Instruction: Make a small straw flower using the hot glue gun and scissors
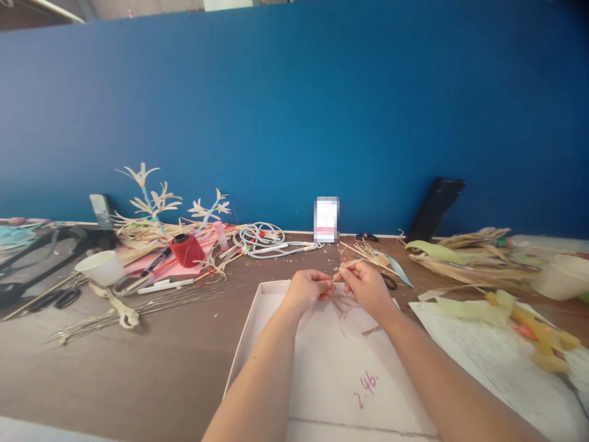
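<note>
Above the far end of a shallow white cardboard box point(331, 380), my left hand point(306, 290) and my right hand point(367, 288) are close together. Fingertips of both pinch a small tan strip point(337, 277) that looks like dried husk; its exact shape is partly hidden. A pale thin piece point(353, 263) sticks out above my right fingers. Several thin brownish strips point(343, 306) lie in the box beneath the hands. Pink handwriting point(365, 390) marks the box floor.
Left: husk flowers point(156, 202), red thread spool point(186, 250), white cup point(101, 267), wires point(151, 307), and scissors point(57, 298). Behind: coiled pale-blue cord point(262, 239) and an upright phone point(326, 220). Right: dried husks point(473, 261), a yellow glue gun point(543, 337) on paper point(497, 368), another cup point(564, 276). A blue partition point(294, 123) stands behind.
</note>
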`<control>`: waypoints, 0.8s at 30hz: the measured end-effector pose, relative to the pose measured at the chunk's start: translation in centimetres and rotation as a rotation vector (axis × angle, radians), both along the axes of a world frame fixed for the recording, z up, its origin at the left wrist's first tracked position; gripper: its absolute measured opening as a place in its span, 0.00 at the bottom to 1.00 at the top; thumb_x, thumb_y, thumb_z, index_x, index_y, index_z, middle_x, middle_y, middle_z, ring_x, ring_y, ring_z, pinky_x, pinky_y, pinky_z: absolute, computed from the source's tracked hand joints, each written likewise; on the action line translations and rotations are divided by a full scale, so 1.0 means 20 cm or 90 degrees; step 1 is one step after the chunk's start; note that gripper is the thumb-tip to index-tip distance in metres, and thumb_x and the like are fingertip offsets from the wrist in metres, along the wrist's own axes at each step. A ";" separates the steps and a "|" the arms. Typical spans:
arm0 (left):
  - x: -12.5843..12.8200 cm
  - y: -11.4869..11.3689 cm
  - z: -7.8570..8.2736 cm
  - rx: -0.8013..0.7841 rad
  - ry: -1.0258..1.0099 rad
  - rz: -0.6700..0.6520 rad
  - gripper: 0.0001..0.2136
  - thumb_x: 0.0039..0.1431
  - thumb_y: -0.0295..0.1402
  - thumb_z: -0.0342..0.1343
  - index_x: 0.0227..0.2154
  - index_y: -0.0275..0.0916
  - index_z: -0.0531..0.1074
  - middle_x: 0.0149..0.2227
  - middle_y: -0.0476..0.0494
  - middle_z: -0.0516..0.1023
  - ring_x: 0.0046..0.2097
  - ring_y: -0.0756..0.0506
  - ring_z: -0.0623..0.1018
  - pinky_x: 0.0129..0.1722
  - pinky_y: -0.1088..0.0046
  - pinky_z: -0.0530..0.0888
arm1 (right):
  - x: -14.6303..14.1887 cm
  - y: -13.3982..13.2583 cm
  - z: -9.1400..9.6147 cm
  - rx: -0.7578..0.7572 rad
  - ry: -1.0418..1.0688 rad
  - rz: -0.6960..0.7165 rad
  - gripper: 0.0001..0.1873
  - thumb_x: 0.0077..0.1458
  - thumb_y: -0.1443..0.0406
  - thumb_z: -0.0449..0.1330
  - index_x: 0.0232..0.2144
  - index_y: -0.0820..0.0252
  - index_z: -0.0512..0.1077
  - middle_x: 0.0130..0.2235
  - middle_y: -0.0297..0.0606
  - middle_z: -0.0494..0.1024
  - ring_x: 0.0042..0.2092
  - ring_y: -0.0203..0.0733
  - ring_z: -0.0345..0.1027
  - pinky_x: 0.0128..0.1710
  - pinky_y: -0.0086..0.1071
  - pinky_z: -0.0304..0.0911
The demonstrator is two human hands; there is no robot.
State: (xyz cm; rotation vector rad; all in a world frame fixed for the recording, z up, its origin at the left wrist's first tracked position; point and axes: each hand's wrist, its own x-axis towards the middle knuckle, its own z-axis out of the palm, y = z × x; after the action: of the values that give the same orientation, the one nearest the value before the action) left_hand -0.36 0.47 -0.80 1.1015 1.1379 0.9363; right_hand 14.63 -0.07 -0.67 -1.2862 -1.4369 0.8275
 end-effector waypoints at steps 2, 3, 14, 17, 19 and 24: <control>0.00 0.00 0.00 0.002 0.008 0.000 0.02 0.48 0.26 0.60 0.26 0.33 0.74 0.21 0.47 0.74 0.25 0.52 0.73 0.30 0.75 0.73 | 0.00 0.00 0.00 0.000 -0.003 0.001 0.11 0.51 0.57 0.57 0.26 0.59 0.65 0.28 0.38 0.77 0.20 0.33 0.62 0.21 0.29 0.59; 0.00 0.00 0.00 0.002 0.011 -0.001 0.02 0.49 0.26 0.59 0.26 0.32 0.74 0.21 0.47 0.74 0.25 0.52 0.73 0.30 0.75 0.73 | 0.00 0.01 -0.01 0.002 -0.004 0.003 0.11 0.51 0.57 0.57 0.27 0.59 0.65 0.28 0.38 0.77 0.20 0.33 0.62 0.22 0.29 0.59; 0.00 -0.01 0.01 0.012 0.024 -0.025 0.02 0.50 0.25 0.57 0.26 0.33 0.74 0.22 0.46 0.75 0.25 0.52 0.73 0.29 0.76 0.72 | 0.01 0.02 -0.02 0.024 -0.003 0.017 0.13 0.50 0.55 0.57 0.27 0.59 0.66 0.28 0.38 0.77 0.21 0.34 0.63 0.23 0.30 0.60; 0.00 -0.01 0.01 0.016 0.029 -0.023 0.02 0.49 0.24 0.57 0.25 0.34 0.74 0.23 0.46 0.75 0.26 0.52 0.73 0.29 0.76 0.72 | 0.01 0.02 -0.02 0.011 0.016 0.023 0.15 0.49 0.53 0.58 0.28 0.59 0.66 0.29 0.39 0.77 0.21 0.34 0.63 0.22 0.29 0.58; 0.00 -0.01 0.01 0.018 0.023 -0.021 0.02 0.49 0.23 0.57 0.25 0.34 0.74 0.24 0.46 0.76 0.26 0.52 0.73 0.29 0.76 0.72 | 0.01 0.01 -0.01 0.002 0.025 0.024 0.16 0.49 0.52 0.58 0.28 0.60 0.66 0.28 0.39 0.77 0.21 0.33 0.62 0.20 0.28 0.57; 0.00 -0.01 0.01 0.020 0.009 -0.015 0.03 0.49 0.22 0.56 0.25 0.33 0.73 0.23 0.46 0.75 0.26 0.52 0.73 0.29 0.76 0.72 | 0.01 0.00 0.00 -0.042 0.027 0.025 0.19 0.50 0.50 0.56 0.27 0.60 0.69 0.21 0.34 0.73 0.18 0.31 0.57 0.18 0.27 0.53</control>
State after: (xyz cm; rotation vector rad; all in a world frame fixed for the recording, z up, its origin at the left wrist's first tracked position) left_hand -0.32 0.28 -0.51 1.1465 1.1219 0.9320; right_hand 14.83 -0.08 -0.65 -1.2856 -1.4149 0.9304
